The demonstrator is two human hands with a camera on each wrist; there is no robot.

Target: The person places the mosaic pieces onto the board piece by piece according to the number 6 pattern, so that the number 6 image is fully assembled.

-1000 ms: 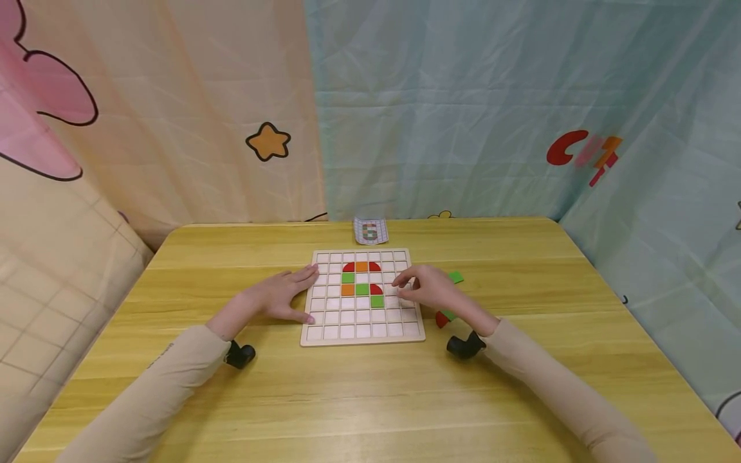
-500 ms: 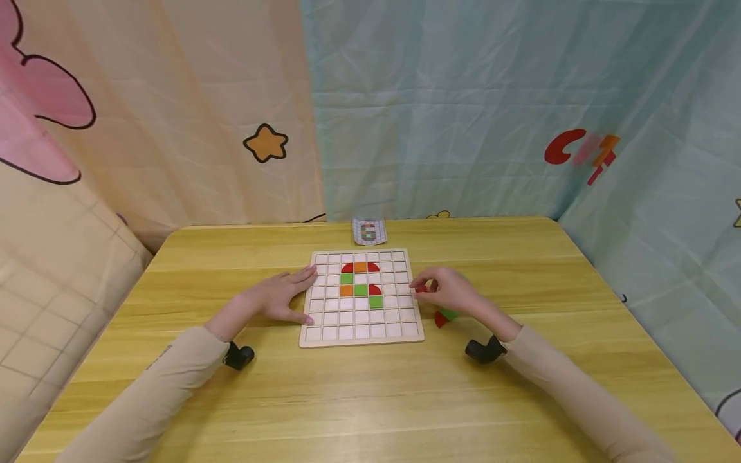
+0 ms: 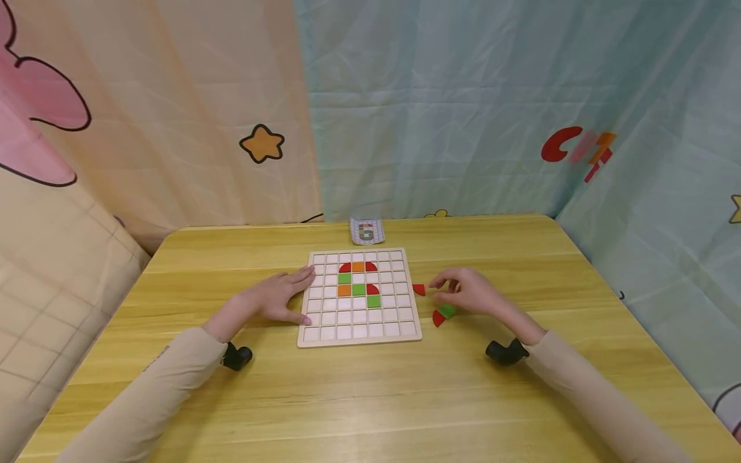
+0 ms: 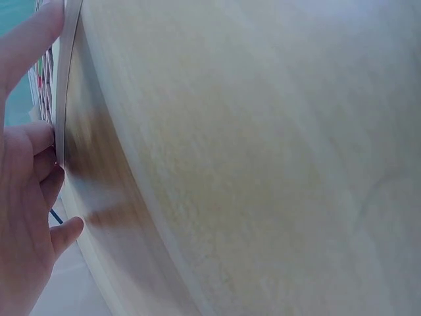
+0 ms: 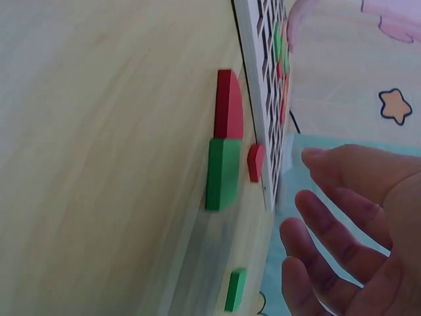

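A square wooden grid board point(image 3: 359, 343) lies mid-table, with red, orange and green tiles set in some of its cells. My left hand point(image 3: 282, 296) rests on the board's left edge, thumb and fingers spread. To the right of the board, my right hand point(image 3: 471, 294) hovers with fingers loosely bent and nothing between them. A red quarter-round tile point(image 3: 419, 289) lies close beside the board's right edge, just left of the right fingertips. Nearer the front, another red tile point(image 3: 438, 318) touches a green tile point(image 5: 223, 174). A separate green tile point(image 5: 235, 290) shows in the right wrist view; the hand hides it from the head.
Behind the board lies a small printed card point(image 3: 366, 231) with a coloured grid pattern. The wooden table point(image 3: 347, 405) ends at the patterned curtains point(image 3: 428, 128) at the back and sides. Black wrist camera mounts point(image 3: 506, 353) stick out near both cuffs.
My right hand has moved rightward from over the board, past its edge, leaving a red quarter-round tile in view beside the board. The left hand has stayed put.
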